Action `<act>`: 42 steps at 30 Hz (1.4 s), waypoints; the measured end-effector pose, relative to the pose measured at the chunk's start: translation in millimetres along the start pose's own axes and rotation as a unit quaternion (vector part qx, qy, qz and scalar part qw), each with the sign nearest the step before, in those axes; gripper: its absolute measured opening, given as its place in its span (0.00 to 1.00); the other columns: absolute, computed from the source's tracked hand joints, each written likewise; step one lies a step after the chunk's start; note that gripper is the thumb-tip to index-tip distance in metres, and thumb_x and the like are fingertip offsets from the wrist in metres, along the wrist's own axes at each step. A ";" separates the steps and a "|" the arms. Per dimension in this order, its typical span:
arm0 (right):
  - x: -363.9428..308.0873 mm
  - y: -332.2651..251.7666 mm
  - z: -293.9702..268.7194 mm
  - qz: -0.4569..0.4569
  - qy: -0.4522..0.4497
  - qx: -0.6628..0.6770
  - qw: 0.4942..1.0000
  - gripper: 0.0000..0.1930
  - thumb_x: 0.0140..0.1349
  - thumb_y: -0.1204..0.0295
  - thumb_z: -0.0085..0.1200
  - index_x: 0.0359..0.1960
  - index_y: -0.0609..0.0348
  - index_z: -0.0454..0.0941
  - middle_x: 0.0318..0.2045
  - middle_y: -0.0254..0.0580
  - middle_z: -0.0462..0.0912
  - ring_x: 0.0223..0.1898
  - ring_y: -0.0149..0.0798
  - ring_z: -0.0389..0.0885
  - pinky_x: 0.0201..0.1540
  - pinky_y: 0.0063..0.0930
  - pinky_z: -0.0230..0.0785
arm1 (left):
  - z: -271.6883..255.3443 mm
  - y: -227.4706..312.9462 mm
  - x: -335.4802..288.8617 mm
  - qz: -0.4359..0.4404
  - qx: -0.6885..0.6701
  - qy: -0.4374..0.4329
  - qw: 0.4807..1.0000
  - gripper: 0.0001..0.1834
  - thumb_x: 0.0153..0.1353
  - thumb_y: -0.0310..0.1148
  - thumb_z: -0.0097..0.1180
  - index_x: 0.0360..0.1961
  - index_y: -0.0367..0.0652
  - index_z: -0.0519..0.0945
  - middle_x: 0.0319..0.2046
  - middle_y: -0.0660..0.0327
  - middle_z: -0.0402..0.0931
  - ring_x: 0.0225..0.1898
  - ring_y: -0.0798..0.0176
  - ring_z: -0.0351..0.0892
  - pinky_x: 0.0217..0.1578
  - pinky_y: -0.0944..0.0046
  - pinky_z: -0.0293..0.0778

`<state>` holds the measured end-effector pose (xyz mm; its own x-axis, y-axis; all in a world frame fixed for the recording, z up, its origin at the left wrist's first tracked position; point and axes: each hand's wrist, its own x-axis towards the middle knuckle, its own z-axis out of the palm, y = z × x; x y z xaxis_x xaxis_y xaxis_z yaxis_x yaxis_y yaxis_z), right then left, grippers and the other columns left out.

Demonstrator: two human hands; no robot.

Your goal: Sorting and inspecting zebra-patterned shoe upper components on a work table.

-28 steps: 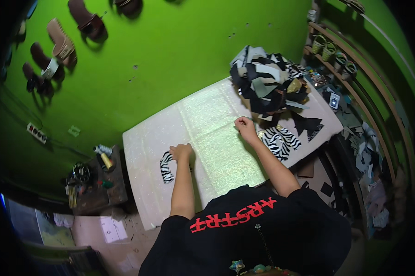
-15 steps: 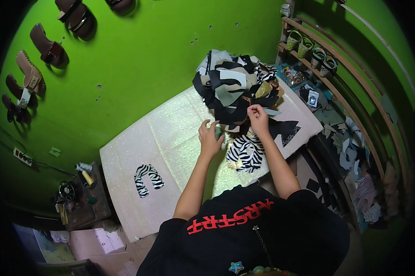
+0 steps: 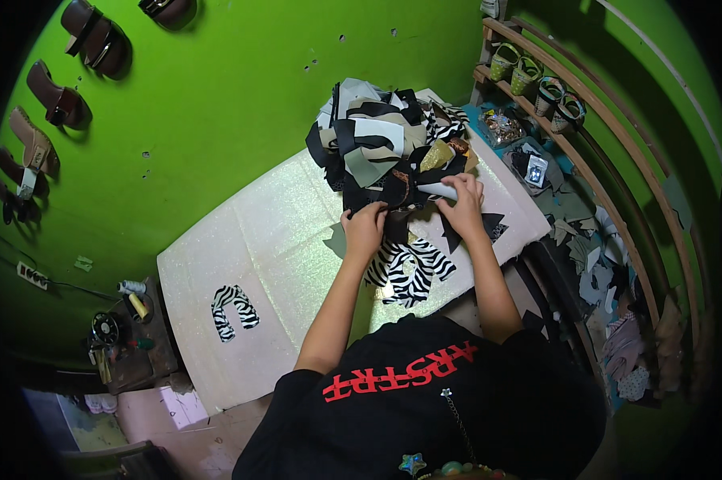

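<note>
A heaped pile of material scraps [image 3: 369,164] in black, grey, beige, white and zebra print lies at the far side of a pale, glittery sheet [image 3: 289,216]. At the pile's near edge, my left hand [image 3: 364,228] has its fingers curled onto a black scrap [image 3: 369,198]. To its right, my right hand [image 3: 465,206] holds a pale scrap [image 3: 437,190] between thumb and fingers. Several zebra-print pieces [image 3: 413,276] lie overlapping just below my hands. Apart from them, at the left, rests a curved zebra-print piece [image 3: 234,310]. A grey-green scrap [image 3: 336,240] sits beside my left wrist.
Sandals [image 3: 57,100] are mounted on the green wall at left. A wooden rack [image 3: 569,96] with small woven baskets [image 3: 526,76] stands at right, above more scraps [image 3: 593,264]. Thread spools [image 3: 137,304] occupy a small stand at lower left; a socket strip [image 3: 33,276] is on the wall.
My left hand has let go of the grey-green scrap and moved onto the pile's black scrap. My right hand has taken hold of the pale scrap. The view has shifted slightly.
</note>
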<state>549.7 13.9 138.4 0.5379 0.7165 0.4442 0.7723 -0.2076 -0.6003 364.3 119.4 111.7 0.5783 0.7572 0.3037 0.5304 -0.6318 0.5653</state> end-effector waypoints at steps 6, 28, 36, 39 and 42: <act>10.7 14.9 2.7 0.070 0.014 -0.009 0.997 0.12 0.43 0.72 0.60 0.31 0.54 0.74 0.33 0.41 0.71 0.41 0.45 0.68 0.46 0.39 0.57 | 0.2 -9.2 14.0 -0.022 -0.021 0.071 0.997 0.11 0.56 0.36 0.50 0.34 0.41 0.78 0.22 0.50 0.76 0.25 0.47 0.76 0.29 0.58 0.70; 52.5 16.7 23.2 -0.066 -0.164 -0.049 0.983 0.27 0.39 0.62 0.63 0.47 0.39 0.72 0.48 0.37 0.66 0.52 0.43 0.62 0.52 0.44 0.53 | 13.6 31.4 31.7 0.196 0.104 -0.015 0.975 0.16 0.48 0.35 0.56 0.41 0.52 0.77 0.52 0.65 0.66 0.58 0.59 0.58 0.52 0.47 0.53; 94.2 53.1 44.3 -0.052 -0.128 0.003 0.990 0.16 0.44 0.64 0.60 0.33 0.60 0.77 0.31 0.49 0.76 0.37 0.50 0.75 0.40 0.36 0.66 | 4.4 30.0 36.6 0.051 0.180 -0.047 0.981 0.23 0.43 0.53 0.56 0.35 0.47 0.80 0.59 0.61 0.57 0.62 0.52 0.49 0.55 0.39 0.44; 106.8 65.5 46.2 -0.009 -0.047 0.032 0.998 0.16 0.48 0.63 0.58 0.33 0.63 0.75 0.33 0.50 0.76 0.36 0.51 0.74 0.39 0.39 0.66 | 6.2 33.6 33.7 0.046 0.179 -0.025 0.982 0.23 0.44 0.51 0.56 0.37 0.48 0.79 0.58 0.60 0.58 0.62 0.52 0.49 0.54 0.38 0.43; 115.1 69.7 43.8 0.039 0.009 0.035 0.999 0.17 0.50 0.63 0.57 0.36 0.63 0.73 0.31 0.54 0.75 0.34 0.52 0.73 0.37 0.40 0.65 | 11.9 37.5 31.2 0.089 0.155 0.015 0.984 0.24 0.43 0.47 0.57 0.41 0.48 0.76 0.57 0.60 0.59 0.62 0.53 0.50 0.54 0.38 0.43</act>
<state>650.6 111.1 118.5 0.6016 0.6874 0.4068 0.7034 -0.2146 -0.6776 409.6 117.3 133.2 0.6635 0.6312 0.4016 0.5883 -0.7719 0.2412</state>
